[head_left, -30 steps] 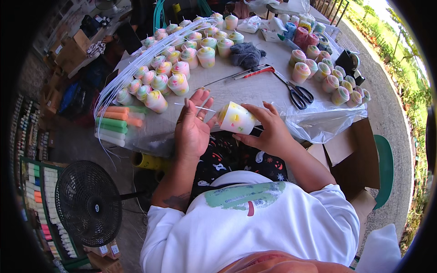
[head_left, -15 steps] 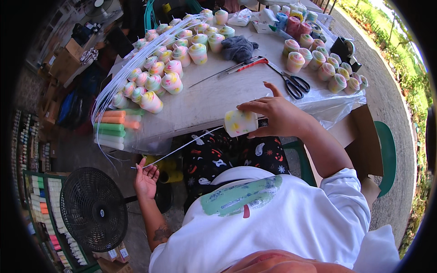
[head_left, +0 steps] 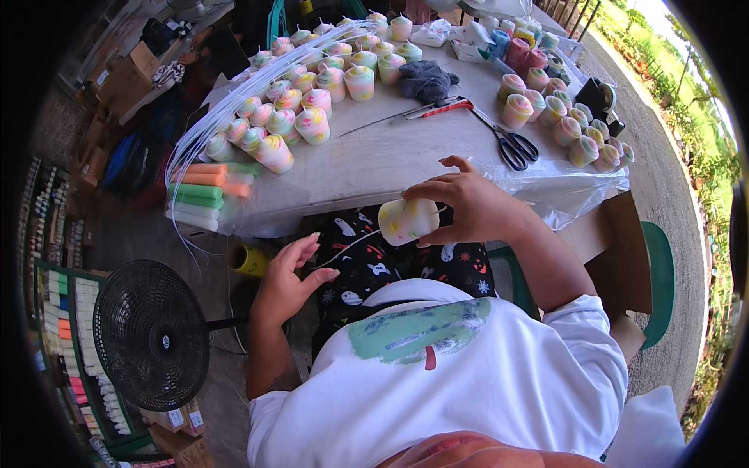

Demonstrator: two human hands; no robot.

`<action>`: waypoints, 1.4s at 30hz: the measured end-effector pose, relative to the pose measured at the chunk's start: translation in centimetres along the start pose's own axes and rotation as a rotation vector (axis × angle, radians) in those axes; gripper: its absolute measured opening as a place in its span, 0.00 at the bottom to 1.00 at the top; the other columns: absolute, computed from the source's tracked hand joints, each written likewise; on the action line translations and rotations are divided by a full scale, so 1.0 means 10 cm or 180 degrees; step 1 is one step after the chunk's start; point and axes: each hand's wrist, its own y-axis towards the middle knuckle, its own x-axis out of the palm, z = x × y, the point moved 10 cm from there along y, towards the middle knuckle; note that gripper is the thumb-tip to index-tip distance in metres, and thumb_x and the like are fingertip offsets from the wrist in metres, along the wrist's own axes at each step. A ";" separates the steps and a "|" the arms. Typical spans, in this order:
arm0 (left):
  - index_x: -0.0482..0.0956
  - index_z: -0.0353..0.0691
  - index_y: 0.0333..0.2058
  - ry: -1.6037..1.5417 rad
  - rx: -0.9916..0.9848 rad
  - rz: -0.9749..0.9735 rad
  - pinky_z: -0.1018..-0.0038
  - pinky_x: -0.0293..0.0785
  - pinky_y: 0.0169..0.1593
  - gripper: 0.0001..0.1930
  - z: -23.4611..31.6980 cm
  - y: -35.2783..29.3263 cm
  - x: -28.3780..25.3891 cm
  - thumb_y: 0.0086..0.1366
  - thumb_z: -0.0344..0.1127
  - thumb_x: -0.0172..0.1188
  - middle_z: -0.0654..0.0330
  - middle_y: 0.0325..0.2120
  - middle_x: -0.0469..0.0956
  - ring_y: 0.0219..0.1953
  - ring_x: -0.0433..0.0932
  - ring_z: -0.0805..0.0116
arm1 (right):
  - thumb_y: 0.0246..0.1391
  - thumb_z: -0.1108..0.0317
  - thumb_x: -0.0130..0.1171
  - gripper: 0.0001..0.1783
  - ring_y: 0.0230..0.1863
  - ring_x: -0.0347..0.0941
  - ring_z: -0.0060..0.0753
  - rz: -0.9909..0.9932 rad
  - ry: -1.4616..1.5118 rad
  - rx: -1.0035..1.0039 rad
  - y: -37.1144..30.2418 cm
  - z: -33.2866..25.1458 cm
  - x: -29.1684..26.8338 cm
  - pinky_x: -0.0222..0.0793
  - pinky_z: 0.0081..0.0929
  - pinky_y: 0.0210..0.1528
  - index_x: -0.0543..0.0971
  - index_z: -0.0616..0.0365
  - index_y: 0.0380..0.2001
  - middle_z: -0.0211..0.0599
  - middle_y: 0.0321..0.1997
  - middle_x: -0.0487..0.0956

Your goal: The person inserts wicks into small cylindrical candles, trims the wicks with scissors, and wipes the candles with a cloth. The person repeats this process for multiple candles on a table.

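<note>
Above my lap, my right hand [head_left: 466,204] grips a pale candle [head_left: 408,221] speckled yellow and pink, lying on its side between thumb and fingers. A thin white wick [head_left: 353,248] runs from its left end toward my left hand; a short bit pokes out at its right end. My left hand [head_left: 296,274] is open beside the wick's free end, thumb and fingers apart. Whether it touches the wick I cannot tell. On the table ahead are scissors [head_left: 515,148] with black handles, a red-handled tool [head_left: 447,108] and a long thin metal rod [head_left: 382,119].
Several swirl-topped candles [head_left: 314,125] stand on the table [head_left: 343,168] at left, with a bundle of long white wicks [head_left: 209,132] alongside. More candles [head_left: 517,111] stand at right. Coloured sticks [head_left: 199,191] lie at the near left corner. A black fan [head_left: 152,335] stands at my left.
My left hand has let go of the wick's far end and come in closer to the candle. Less wick shows at the left, and a short end now sticks out at the right.
</note>
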 end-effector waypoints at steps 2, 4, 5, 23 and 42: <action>0.56 0.37 0.64 -0.0253 0.1376 0.0203 0.63 0.67 0.58 0.53 0.80 0.20 0.21 0.43 0.47 0.77 0.47 0.54 0.70 0.54 0.72 0.55 | 0.38 0.51 0.72 0.37 0.50 0.75 0.35 -0.0023 0.0153 0.0034 0.09 -0.05 0.01 0.47 0.48 0.67 0.75 0.51 0.53 0.36 0.47 0.80; 0.55 0.37 0.64 -0.0387 0.1513 -0.0122 0.62 0.67 0.58 0.53 1.03 0.48 0.52 0.43 0.43 0.78 0.46 0.54 0.69 0.56 0.71 0.53 | 0.38 0.51 0.72 0.36 0.50 0.74 0.36 0.0245 0.0292 0.0015 0.12 -0.07 -0.08 0.50 0.43 0.65 0.75 0.53 0.52 0.37 0.46 0.80; 0.58 0.37 0.62 -0.0412 0.1682 -0.0064 0.62 0.67 0.57 0.50 1.10 0.58 0.56 0.43 0.41 0.77 0.46 0.53 0.70 0.55 0.71 0.53 | 0.39 0.52 0.72 0.35 0.49 0.74 0.35 0.0514 0.0362 -0.0045 0.11 -0.09 -0.16 0.53 0.41 0.64 0.75 0.54 0.51 0.37 0.46 0.80; 0.70 0.40 0.52 -0.0585 0.2370 0.0633 0.63 0.71 0.51 0.34 1.39 0.99 0.69 0.43 0.27 0.73 0.53 0.44 0.72 0.48 0.73 0.53 | 0.57 0.71 0.60 0.06 0.54 0.66 0.25 0.2191 0.4322 0.0243 -0.14 0.64 0.10 0.61 0.23 0.56 0.81 0.59 0.38 0.34 0.53 0.69; 0.67 0.44 0.54 0.0107 0.2316 0.0950 0.61 0.73 0.49 0.38 1.41 0.88 0.55 0.40 0.22 0.69 0.51 0.47 0.67 0.48 0.72 0.50 | 0.58 0.73 0.59 0.07 0.38 0.74 0.17 0.1421 0.3258 0.1214 -0.13 0.57 -0.02 0.71 0.17 0.41 0.77 0.65 0.37 0.31 0.34 0.79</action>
